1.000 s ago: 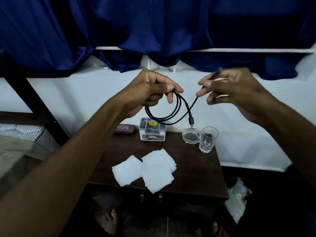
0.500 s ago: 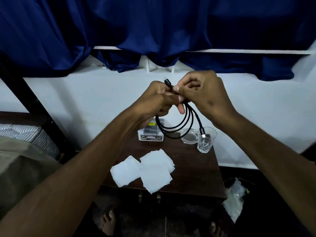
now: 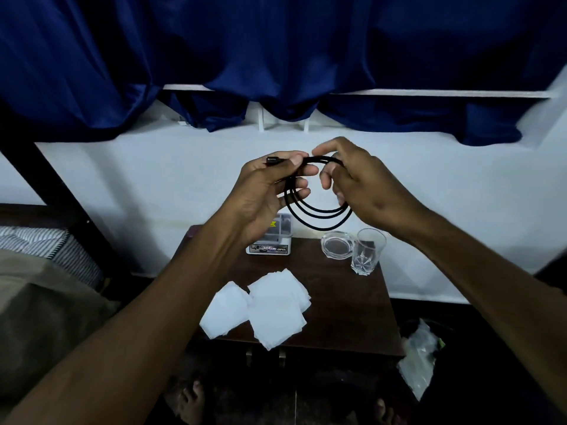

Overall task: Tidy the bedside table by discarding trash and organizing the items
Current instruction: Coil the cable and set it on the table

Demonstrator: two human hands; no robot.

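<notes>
A black charging cable (image 3: 319,216) is coiled into a few loops in the air above the dark wooden bedside table (image 3: 346,305). My left hand (image 3: 264,191) grips the coil at its upper left, with one plug end sticking out past the thumb. My right hand (image 3: 362,182) holds the coil's right side with curled fingers. On the table lie several white tissues (image 3: 267,308) near the front, a small clear box (image 3: 271,240) at the back, a glass ashtray (image 3: 337,244) and a drinking glass (image 3: 366,251).
A bed with striped bedding (image 3: 46,243) and a dark frame post stands to the left. Blue curtains (image 3: 276,50) hang over the white wall behind. A clear plastic bag (image 3: 420,354) sits on the floor right of the table. My bare feet show below the table.
The loose cable end has been wound in, so the cable now hangs as a full coil. My hands came together, then moved slightly apart along the coil.
</notes>
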